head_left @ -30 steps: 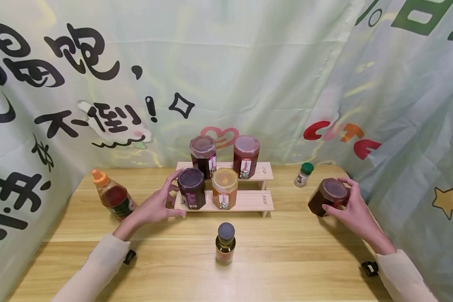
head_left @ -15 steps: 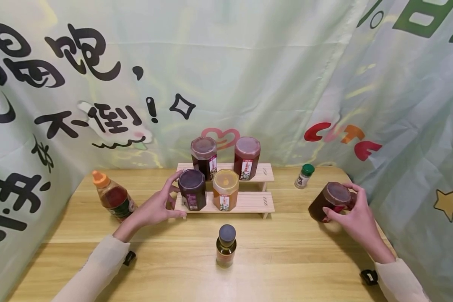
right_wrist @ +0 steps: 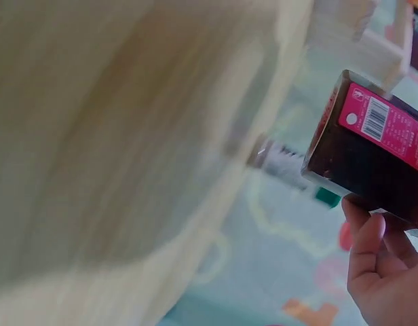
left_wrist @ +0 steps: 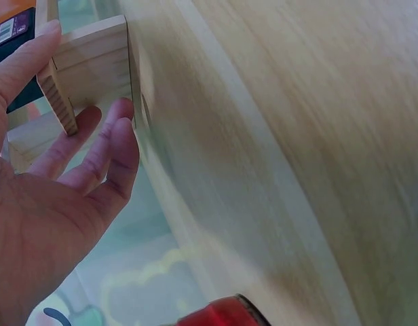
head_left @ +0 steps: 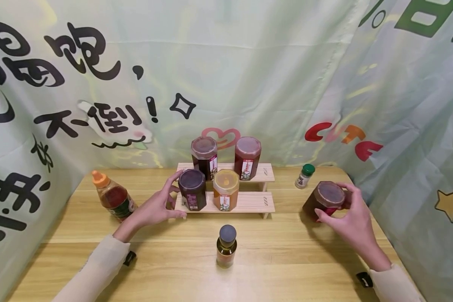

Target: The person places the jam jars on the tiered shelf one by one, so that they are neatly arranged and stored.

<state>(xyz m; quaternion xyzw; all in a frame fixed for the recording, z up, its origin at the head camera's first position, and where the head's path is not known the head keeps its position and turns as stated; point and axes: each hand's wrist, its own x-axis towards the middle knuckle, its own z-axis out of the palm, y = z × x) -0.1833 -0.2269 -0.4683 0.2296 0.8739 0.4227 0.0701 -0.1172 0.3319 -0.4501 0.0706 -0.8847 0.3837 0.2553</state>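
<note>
My right hand (head_left: 352,222) grips a dark red, many-sided jar (head_left: 326,201) on the right of the head view. The right wrist view shows the jar's pink label (right_wrist: 385,125) with a barcode, and its base raised off the table. My left hand (head_left: 156,205) holds the left end of a two-step wooden rack (head_left: 254,201); its thumb lies on the front edge and its fingers reach around the end. On the lower step stand a dark purple jar (head_left: 191,191) and an amber jar (head_left: 225,191). Two dark jars, one purplish (head_left: 204,157) and one red (head_left: 248,158), occupy the upper step.
A squeeze bottle (head_left: 113,197) with an orange cap stands left, behind my left forearm. In front of the rack is a small dark-capped bottle (head_left: 226,247). A green-lidded shaker (head_left: 304,176) stands back right. Printed curtains (head_left: 272,84) hang behind the table.
My right hand has shifted slightly left with the jar, after dipping a little toward me. The left hand stays at the rack's end, and the jars on the rack have not moved.
</note>
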